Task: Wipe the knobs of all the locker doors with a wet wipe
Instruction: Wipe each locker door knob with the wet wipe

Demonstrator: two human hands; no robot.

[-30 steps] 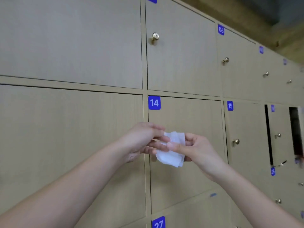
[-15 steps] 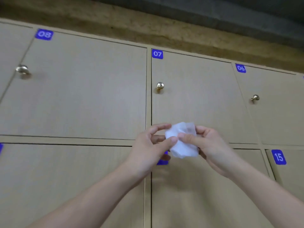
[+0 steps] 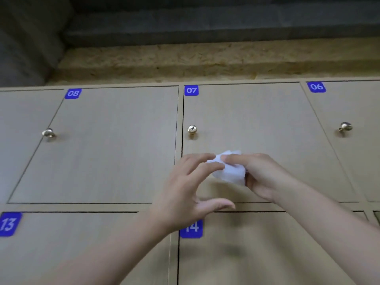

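Pale wood-grain locker doors (image 3: 115, 145) filled the wall, each with a blue square number label in its upper left corner, under a rough chipboard strip (image 3: 205, 62) and a dark grey ledge above it. The crumpled white wet wipe (image 3: 230, 171) was bunched into a loose wad in front of the lower part of door 07 (image 3: 257, 120), below and to the right of that door's round brass knob (image 3: 192, 129) and apart from it. The right hand (image 3: 261, 177) gripped the wipe, thumb on top and fingers curled underneath. The left hand (image 3: 189, 188) was spread wide and held nothing, its fingertips (image 3: 218, 164) at the wipe's left edge; whether they touched it could not be told, and the thumb stuck out below. Similar brass knobs sat on door 08 (image 3: 49, 133) to the left and door 06 (image 3: 345, 127) to the right. Labels 13 (image 3: 8, 224) and 14 (image 3: 191, 228) marked the row beneath, the latter partly covered by the left wrist.
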